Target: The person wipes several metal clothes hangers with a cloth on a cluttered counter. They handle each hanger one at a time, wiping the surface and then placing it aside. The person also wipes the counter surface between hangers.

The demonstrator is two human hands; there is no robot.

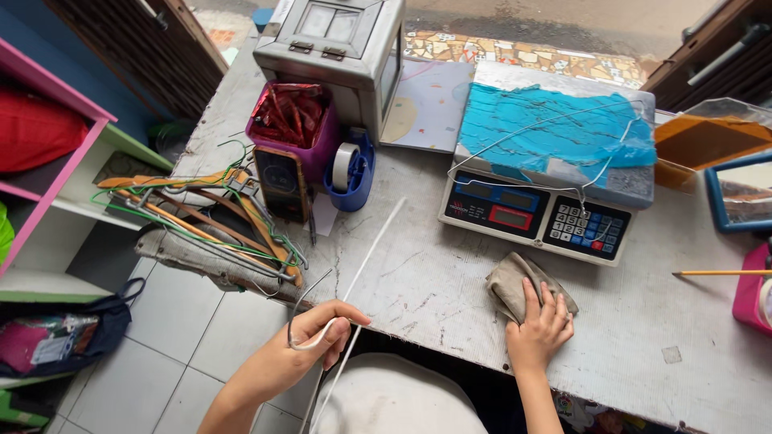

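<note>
A thin white rod (371, 255), lying from the surface's (434, 297) front edge toward the tape dispenser (351, 170), is held in the left hand's (310, 337) closed grip, while a grey rag (515, 283) is pressed flat under the right hand (540, 328), and the nearby hangers (201, 217) could be snagged if the rod is swung.

Small shop counter – weighing scale (537, 210), tape dispenser (351, 170), street tiles beyond.

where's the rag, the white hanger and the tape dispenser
rag (515, 283), head view, on the bare folded cloth above the right hand's fingers
white hanger (371, 255), head view, on its long straight wire over the table
tape dispenser (355, 178), head view, on the blue body beside the roll
</note>
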